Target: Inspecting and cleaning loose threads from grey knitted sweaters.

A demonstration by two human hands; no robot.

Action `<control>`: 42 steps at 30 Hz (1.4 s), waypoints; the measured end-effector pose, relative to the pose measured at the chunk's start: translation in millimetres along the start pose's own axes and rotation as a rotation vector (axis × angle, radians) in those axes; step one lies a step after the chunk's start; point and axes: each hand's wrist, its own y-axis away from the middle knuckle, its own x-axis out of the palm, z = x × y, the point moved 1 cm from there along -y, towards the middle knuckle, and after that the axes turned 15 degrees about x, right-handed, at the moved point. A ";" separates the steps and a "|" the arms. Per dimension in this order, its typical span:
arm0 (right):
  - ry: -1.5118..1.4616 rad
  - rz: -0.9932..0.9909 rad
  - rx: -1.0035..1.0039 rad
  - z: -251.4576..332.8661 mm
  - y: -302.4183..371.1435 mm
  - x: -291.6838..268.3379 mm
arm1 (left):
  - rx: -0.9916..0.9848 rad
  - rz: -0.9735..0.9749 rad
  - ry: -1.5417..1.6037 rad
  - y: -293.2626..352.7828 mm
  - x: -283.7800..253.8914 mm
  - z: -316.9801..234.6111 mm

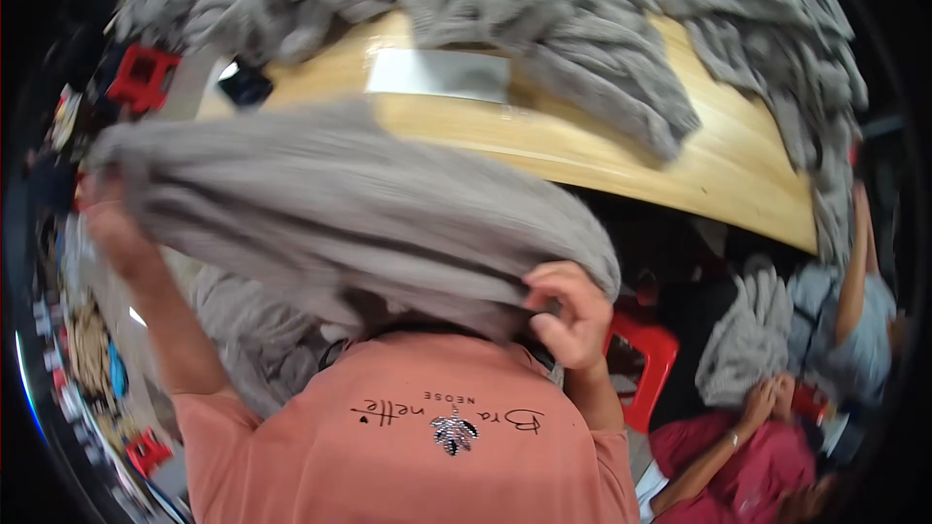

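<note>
A wide piece of grey plush cloth (340,194) is stretched between my two hands, above my lap and over the near edge of the table. At its far left end, my left hand (115,223) grips the bunched cloth; motion smears the fingers. My right hand (573,311) is at the cloth's right end, its thumb and fingers curled in a pinch on the edge. Folds hide part of what the fingers hold. Below the stretched piece, more grey plush cloth (257,330) lies heaped beside my left arm.
Grey plush pieces (544,0) cover the far side of the wooden table (738,165). A white sheet (437,75) and a dark object (245,83) lie on it. Red stools (646,369) stand nearby. Two people sit at right, one in a dark red shirt (748,456).
</note>
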 end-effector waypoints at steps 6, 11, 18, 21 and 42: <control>0.304 -0.074 0.060 -40.1 -32.4 1.1 | -0.060 -0.996 -0.631 16.7 -297.6 -24.7; 0.509 0.119 0.044 -65.6 -59.1 41.2 | 0.150 -1.096 -1.205 81.6 -415.4 -135.0; 0.732 0.219 -0.006 -70.1 -53.8 55.0 | 0.223 -1.045 -1.471 132.5 -426.4 -147.4; 0.838 0.109 -0.041 -69.2 -46.0 43.2 | -0.076 -0.680 -1.686 149.8 -416.3 -93.7; 0.351 -0.801 0.077 -13.2 -15.2 -23.6 | 0.208 1.420 0.514 200.4 111.3 -53.5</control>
